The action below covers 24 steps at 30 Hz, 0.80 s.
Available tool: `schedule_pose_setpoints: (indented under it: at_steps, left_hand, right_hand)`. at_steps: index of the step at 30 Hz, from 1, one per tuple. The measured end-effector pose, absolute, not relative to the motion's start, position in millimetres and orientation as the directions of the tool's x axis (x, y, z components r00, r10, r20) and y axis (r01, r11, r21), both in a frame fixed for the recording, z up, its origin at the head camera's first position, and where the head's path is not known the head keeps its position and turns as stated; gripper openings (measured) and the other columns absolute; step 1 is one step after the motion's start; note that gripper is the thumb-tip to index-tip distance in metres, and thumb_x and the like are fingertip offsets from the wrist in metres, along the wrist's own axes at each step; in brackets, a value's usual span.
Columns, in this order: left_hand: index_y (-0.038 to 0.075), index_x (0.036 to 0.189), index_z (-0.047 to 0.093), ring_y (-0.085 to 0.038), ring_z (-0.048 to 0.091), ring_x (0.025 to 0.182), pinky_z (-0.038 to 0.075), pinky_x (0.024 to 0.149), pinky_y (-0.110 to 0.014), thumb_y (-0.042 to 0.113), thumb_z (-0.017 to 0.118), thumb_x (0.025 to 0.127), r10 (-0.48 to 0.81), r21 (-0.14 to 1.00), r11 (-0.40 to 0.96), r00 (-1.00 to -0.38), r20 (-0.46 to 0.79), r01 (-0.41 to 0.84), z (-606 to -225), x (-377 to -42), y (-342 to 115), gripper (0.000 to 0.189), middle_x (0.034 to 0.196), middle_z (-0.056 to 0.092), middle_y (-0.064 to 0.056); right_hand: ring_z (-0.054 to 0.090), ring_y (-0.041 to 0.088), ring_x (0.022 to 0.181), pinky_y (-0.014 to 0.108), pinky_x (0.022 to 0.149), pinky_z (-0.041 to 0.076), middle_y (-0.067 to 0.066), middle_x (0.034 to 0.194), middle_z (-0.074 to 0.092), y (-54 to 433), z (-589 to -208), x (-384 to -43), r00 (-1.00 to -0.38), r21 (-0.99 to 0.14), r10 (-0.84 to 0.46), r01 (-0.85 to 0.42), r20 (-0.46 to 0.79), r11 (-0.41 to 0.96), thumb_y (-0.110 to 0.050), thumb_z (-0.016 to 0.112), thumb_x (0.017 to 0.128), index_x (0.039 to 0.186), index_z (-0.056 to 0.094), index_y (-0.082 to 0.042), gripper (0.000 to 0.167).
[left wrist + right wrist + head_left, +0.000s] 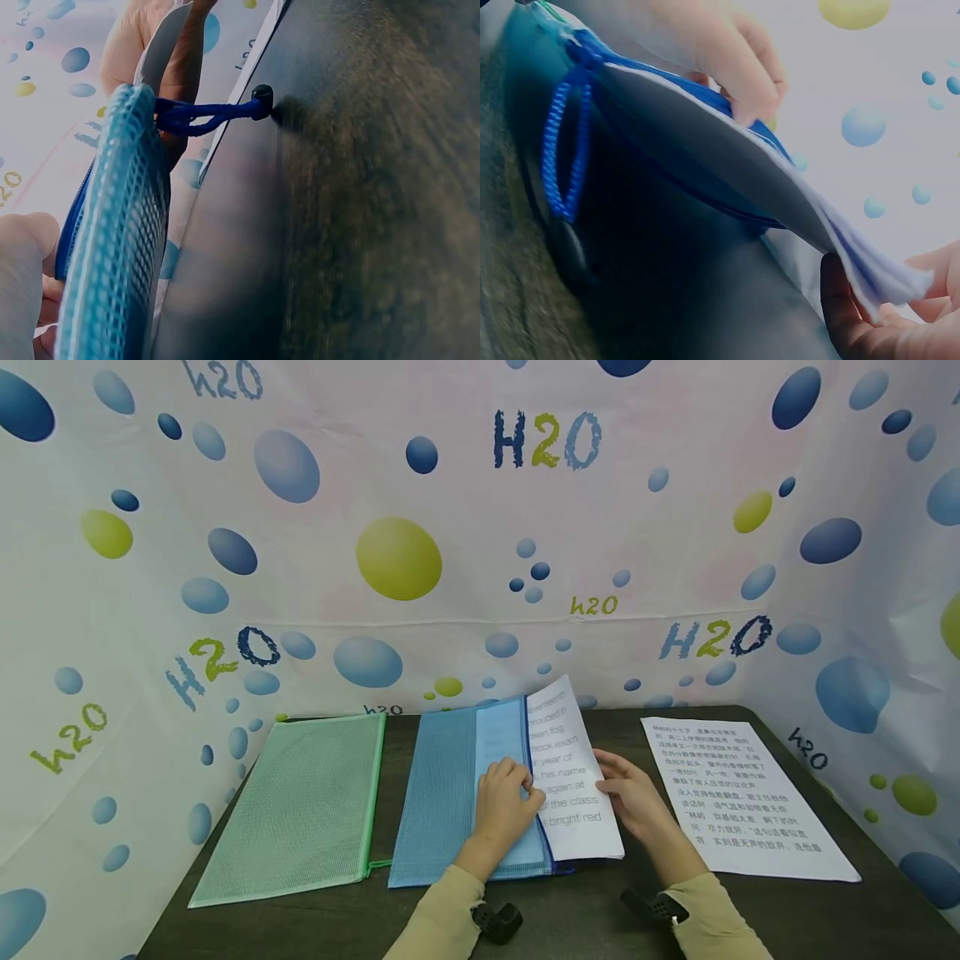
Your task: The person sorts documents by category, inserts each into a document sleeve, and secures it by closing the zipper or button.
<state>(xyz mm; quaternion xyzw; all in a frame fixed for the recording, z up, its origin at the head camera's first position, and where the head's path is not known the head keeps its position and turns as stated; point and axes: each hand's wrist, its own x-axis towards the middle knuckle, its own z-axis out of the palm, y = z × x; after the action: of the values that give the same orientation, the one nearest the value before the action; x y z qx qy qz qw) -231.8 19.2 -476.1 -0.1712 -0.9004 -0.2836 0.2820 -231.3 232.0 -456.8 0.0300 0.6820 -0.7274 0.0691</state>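
Observation:
A blue mesh zip pouch lies on the table with its right side open. Printed sheets stand partly inside it, the rest sticking out to the right. My left hand pinches the upper edge of the pouch's opening, by the dark blue zip. At the sheets' outer edge my right hand grips the paper between thumb and fingers. The right wrist view shows the sheets passing between the pouch's two layers. A blue cord loop hangs at the pouch's near corner.
To the left lies a green mesh zip pouch with a green cord near the blue pouch. A sheet printed with Chinese text lies on the right of the dark table. A patterned cloth hangs behind.

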Motion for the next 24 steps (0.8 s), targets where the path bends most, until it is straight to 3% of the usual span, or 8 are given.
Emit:
schedule_pose_setpoints:
  at_steps: [11,24]
  left_hand:
    - [0.017,0.067,0.051,-0.01,0.037,0.068,0.028,0.064,-0.021,0.013,0.069,0.07,0.15,0.4,0.77,-0.75,0.644,0.497,-474.9,-231.5,19.0,0.019,0.076,0.05,0.005]
    - [0.017,0.069,0.053,-0.011,0.042,0.071,0.03,0.065,-0.02,0.013,0.071,0.071,0.175,0.401,0.761,-0.756,0.631,0.51,-473.4,-230.4,19.8,0.019,0.08,0.053,0.005]
  right_hand:
    - [0.061,0.01,0.096,0.025,0.079,0.052,0.015,0.129,0.054,221.2,-460.8,-231.9,-0.986,-0.98,-0.048,0.165,-0.16,-0.11,0.012,0.044,0.091,0.148,0.031,0.001,0.06]
    - [0.06,0.011,0.1,0.025,0.082,0.05,0.025,0.142,0.045,214.8,-462.4,-230.5,-0.986,-0.984,-0.062,0.159,-0.154,-0.086,0.01,0.049,0.091,0.148,0.031,0.0,0.06]
